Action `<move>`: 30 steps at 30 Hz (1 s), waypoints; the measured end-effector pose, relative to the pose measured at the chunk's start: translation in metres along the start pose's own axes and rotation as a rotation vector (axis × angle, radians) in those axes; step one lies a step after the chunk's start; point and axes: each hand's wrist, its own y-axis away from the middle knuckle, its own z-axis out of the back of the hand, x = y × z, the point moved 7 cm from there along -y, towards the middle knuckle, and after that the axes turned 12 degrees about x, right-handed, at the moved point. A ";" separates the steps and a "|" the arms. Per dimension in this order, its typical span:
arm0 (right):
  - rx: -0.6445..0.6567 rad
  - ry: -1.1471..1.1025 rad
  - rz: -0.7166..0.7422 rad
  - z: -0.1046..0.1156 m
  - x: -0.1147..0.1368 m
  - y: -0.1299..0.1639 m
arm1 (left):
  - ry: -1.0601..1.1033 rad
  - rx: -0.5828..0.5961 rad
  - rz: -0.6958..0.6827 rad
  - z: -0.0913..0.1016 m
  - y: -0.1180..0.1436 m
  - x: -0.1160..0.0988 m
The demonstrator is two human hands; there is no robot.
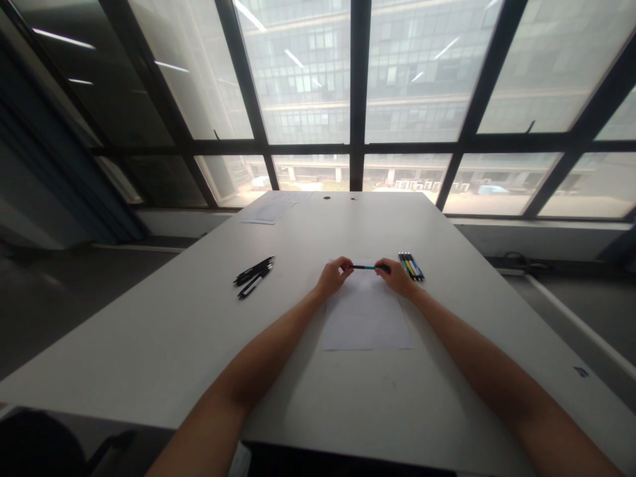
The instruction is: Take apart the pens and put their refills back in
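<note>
Between my two hands a dark pen with a green section (pixel 366 267) is held level above the far part of a white sheet of paper (pixel 368 324). The fingers of my left hand (pixel 335 275) pinch its left end. At the other end, my right hand (pixel 395 274) has its fingers closed round the pen, hiding that tip. Just right of my right hand lies a row of several pens with yellow, green and blue parts (pixel 411 265). A loose pile of black pens (pixel 254 275) rests to the left of my left hand.
The white table (pixel 173 344) stretches toward the windows. Near its far left edge lie some papers (pixel 271 207). A small round dark disc (pixel 326 197) is at the far edge, and a small dark mark (pixel 580 371) is at the right edge.
</note>
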 end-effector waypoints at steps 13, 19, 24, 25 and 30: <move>-0.007 -0.005 -0.001 0.000 -0.001 0.000 | -0.027 0.017 -0.001 0.000 -0.001 0.002; -0.004 -0.014 0.008 0.001 0.001 0.001 | -0.055 0.043 0.047 -0.002 -0.002 0.005; -0.001 -0.007 0.006 0.001 0.000 0.001 | 0.025 0.024 0.032 -0.002 -0.001 0.002; -0.001 -0.005 0.006 0.001 0.000 0.001 | 0.040 0.014 0.027 -0.001 -0.001 0.002; -0.005 -0.003 0.004 0.000 -0.001 0.001 | 0.030 -0.006 -0.024 0.000 0.000 -0.001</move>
